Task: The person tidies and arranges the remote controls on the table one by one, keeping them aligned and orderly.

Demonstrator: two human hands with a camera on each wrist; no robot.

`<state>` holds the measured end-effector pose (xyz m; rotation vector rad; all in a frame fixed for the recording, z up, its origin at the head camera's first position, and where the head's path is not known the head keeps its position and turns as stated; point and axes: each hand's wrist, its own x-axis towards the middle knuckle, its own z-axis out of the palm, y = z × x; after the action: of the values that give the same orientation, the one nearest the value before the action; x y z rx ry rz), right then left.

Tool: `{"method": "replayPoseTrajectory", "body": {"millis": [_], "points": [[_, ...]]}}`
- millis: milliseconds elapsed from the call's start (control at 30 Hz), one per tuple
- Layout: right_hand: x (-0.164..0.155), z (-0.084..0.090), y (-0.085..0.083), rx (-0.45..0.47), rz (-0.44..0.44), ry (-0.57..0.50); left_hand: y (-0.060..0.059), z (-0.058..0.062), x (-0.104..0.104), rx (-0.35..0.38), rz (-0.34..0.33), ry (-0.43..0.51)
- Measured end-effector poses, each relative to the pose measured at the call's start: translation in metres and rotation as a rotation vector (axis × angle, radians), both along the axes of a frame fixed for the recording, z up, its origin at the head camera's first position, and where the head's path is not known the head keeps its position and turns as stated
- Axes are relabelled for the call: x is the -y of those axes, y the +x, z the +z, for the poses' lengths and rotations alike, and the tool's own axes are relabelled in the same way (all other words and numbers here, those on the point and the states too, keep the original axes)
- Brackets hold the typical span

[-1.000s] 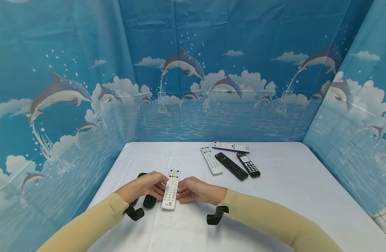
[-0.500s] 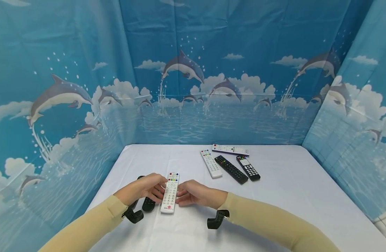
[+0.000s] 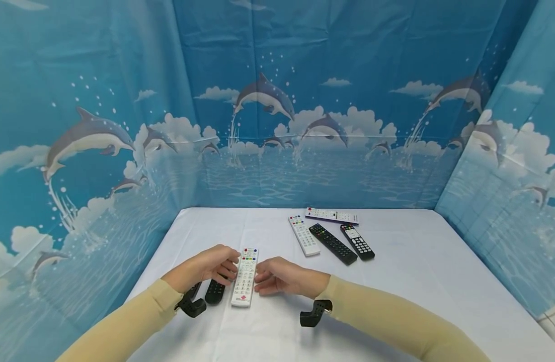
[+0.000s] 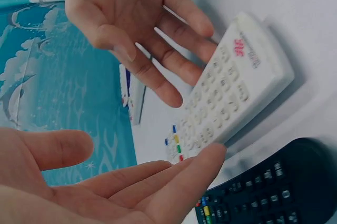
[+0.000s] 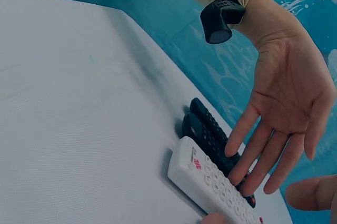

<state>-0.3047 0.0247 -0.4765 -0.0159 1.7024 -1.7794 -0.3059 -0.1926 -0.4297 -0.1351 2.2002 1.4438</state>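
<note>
A white remote control (image 3: 244, 281) with colored buttons lies lengthwise on the white tablecloth between both hands. My left hand (image 3: 214, 264) is at its left side; its fingers look extended in the left wrist view, fingertips right by the remote's edge. On the other side my right hand (image 3: 282, 276) has its fingertips close along the right edge, fingers loosely extended. Neither hand grips anything. A black remote (image 3: 215, 291) lies just left of the white one, partly under the left hand. Beyond it a second black remote (image 5: 202, 110) is mostly hidden by that hand in the head view.
Toward the back of the table (image 3: 408, 281) lie a white remote (image 3: 303, 235), a long black remote (image 3: 333, 244), a shorter black remote (image 3: 357, 241) and a white remote with purple sides (image 3: 331, 215). A dolphin-print curtain (image 3: 282, 166) encloses the table's back and sides.
My left hand has risen slightly off the white remote's left side. The right hand has barely moved. The head view has tilted slightly, and the remotes lie as before.
</note>
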Motion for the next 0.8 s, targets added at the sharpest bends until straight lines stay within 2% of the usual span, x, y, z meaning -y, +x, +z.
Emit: {"method": "replayPoseTrajectory", "body": {"millis": [167,433,500,700,800], "points": [[-0.006,0.009,-0.002,-0.006,0.0,-0.007,-0.007,0.005,0.0,-0.033,-0.002,0.004],[-0.019,0.023,-0.01,-0.045,0.018,-0.012,-0.015,0.011,-0.012,-0.031,-0.021,0.06],[-0.023,0.026,-0.011,-0.067,0.019,0.0,-0.018,0.013,-0.017,-0.037,-0.028,0.1],[-0.034,0.034,-0.019,-0.143,0.029,0.033,-0.022,0.022,-0.03,-0.034,-0.055,0.297],[-0.042,0.037,-0.023,-0.17,0.016,0.041,-0.022,0.025,-0.036,-0.05,-0.056,0.358]]}}
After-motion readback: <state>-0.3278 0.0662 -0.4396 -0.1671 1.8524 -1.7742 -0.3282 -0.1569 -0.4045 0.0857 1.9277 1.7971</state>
